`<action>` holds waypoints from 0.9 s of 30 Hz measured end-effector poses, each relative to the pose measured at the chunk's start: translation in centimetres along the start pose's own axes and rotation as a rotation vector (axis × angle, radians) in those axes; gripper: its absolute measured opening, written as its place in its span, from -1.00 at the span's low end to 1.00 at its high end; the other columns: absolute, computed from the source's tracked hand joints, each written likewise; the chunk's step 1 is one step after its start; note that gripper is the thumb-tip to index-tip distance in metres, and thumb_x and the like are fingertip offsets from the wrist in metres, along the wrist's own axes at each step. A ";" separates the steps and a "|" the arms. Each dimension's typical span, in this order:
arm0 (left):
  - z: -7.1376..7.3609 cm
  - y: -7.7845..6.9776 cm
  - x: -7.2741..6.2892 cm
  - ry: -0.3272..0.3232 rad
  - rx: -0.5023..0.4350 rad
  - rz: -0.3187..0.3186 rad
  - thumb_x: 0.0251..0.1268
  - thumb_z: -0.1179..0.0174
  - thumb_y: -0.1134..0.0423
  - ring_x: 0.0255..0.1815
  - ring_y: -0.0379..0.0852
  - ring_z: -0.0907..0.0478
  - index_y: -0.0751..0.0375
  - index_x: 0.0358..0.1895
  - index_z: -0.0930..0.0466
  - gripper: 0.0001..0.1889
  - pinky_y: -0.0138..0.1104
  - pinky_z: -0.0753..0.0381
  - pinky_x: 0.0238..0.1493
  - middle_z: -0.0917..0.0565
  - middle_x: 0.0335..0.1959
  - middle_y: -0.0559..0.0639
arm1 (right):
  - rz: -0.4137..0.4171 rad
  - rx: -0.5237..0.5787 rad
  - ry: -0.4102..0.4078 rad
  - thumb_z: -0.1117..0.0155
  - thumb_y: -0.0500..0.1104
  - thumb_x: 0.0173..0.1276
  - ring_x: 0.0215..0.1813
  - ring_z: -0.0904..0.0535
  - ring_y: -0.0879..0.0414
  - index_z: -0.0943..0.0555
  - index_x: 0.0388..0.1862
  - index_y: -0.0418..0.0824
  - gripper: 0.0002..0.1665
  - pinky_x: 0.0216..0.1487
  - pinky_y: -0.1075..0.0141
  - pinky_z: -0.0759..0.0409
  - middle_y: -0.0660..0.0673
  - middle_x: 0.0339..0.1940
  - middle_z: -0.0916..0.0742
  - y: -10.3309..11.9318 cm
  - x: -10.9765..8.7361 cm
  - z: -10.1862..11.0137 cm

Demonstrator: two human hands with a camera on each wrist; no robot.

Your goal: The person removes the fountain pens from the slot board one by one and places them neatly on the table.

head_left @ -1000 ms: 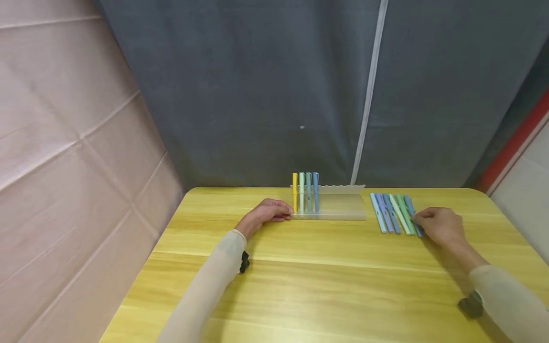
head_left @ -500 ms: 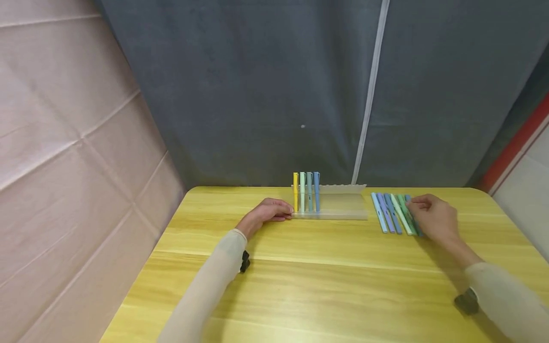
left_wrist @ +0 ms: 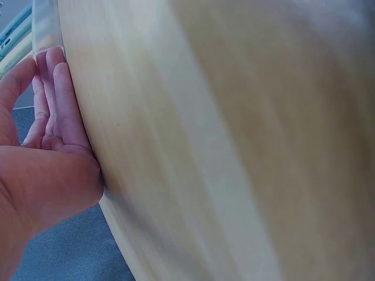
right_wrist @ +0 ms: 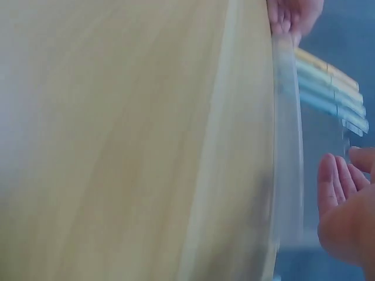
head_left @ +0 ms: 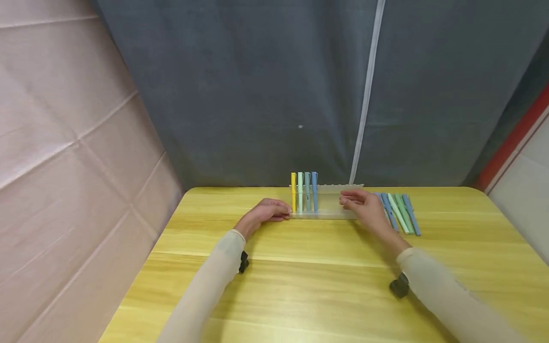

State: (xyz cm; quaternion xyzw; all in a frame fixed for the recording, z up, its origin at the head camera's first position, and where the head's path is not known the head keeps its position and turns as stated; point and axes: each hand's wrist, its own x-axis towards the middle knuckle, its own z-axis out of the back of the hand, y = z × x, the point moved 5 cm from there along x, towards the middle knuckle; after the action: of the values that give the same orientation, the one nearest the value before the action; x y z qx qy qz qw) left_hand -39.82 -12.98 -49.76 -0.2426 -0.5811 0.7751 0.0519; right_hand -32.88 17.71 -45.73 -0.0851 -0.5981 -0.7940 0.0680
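A clear pen stand (head_left: 336, 205) with a scalloped back edge stands on the table. Leaning in its left part are a yellow pen (head_left: 293, 193), a pale green pen (head_left: 300, 193), a teal pen (head_left: 307, 193) and a blue pen (head_left: 315, 193). My left hand (head_left: 268, 210) pinches the stand's lower left corner; the left wrist view shows thumb and fingers (left_wrist: 65, 102) at its clear end. Over the stand's right part is my right hand (head_left: 364, 207), its fingers (right_wrist: 327, 175) extended with no pen seen between them.
Right of the stand several loose pens lie side by side, among them a green pen (head_left: 404, 214) and a blue pen (head_left: 411, 215); my right hand partly covers the leftmost ones. A dark curtain (head_left: 240, 95) hangs behind the wooden table (head_left: 300, 295).
My right hand has left the row of loose pens and moved left to the stand. The rightmost loose pens are uncovered now. My left hand has stayed at the stand's corner.
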 end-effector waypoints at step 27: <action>-0.4 0.0 0.4 0.013 -0.005 0.000 0.52 -0.30 0.22 -0.24 -0.28 -0.79 0.23 -0.05 -0.79 -0.83 -0.45 -0.75 -0.11 -0.84 -0.30 -0.12 | -0.043 -0.068 -0.165 -0.40 -0.17 0.51 -0.02 -0.71 -0.02 -0.71 0.10 -0.28 -0.72 -0.13 0.58 -0.62 -0.27 0.03 -0.81 1.5 2.2 -6.4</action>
State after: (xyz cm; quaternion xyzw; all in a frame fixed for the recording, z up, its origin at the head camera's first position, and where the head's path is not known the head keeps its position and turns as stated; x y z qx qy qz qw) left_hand -40.04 -12.47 -49.97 -0.2478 -0.5829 0.7719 0.0552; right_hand -35.06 11.14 -45.56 -0.1395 -0.5759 -0.8055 -0.0015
